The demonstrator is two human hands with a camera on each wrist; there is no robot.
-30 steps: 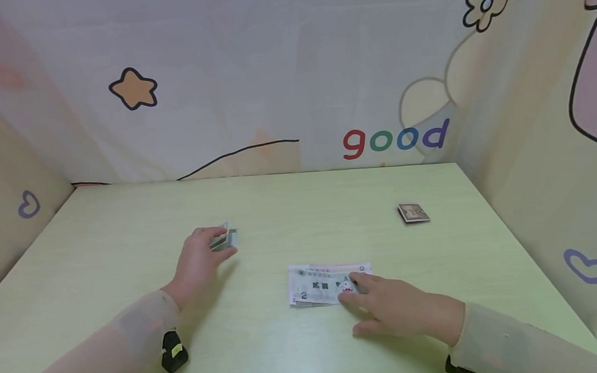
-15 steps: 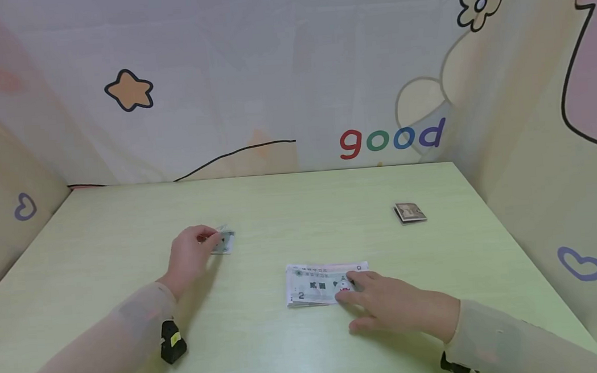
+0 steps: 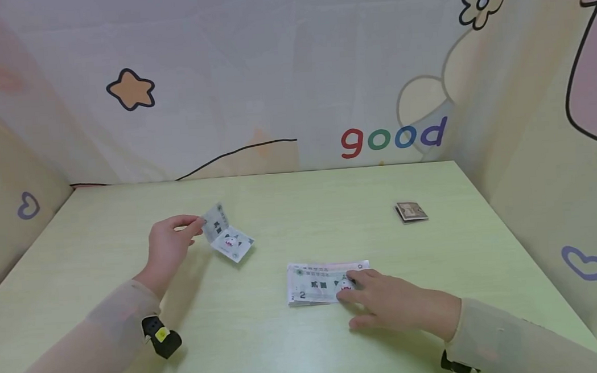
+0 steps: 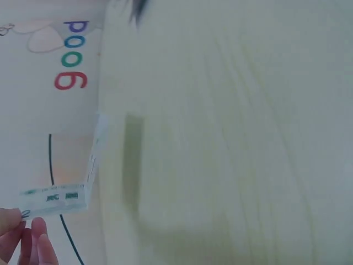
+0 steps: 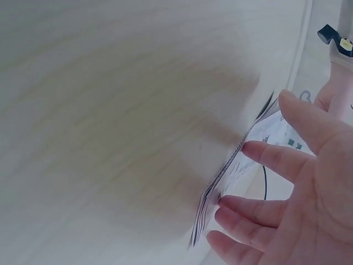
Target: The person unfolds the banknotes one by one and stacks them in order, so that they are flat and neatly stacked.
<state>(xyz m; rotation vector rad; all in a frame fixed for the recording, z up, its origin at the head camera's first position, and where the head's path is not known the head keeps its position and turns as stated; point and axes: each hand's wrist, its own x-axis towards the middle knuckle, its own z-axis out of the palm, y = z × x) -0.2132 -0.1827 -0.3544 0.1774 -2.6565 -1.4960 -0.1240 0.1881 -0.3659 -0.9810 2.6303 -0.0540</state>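
Between thumb and fingers, my left hand [image 3: 167, 247] pinches one end of a pale green banknote [image 3: 232, 243]. The note is partly unfolded, bent at a crease in its middle, and held above the table. In the left wrist view the same note [image 4: 59, 199] shows its fold side-on. A stack of flat banknotes [image 3: 307, 287] lies at the table's middle, a note marked 2 on top. On the stack's right end rest the fingertips of my right hand [image 3: 398, 305], fingers spread and loosely bent. The right wrist view shows the stack's layered edge [image 5: 220, 179].
A small folded brownish banknote [image 3: 411, 211] lies at the back right of the light wooden table [image 3: 330, 201]. Printed cloth walls [image 3: 250, 69] enclose the table at the back and on both sides.
My left hand has moved left, and the banknote in it has gone from folded to partly unfolded. The right hand and the stack have stayed in place.
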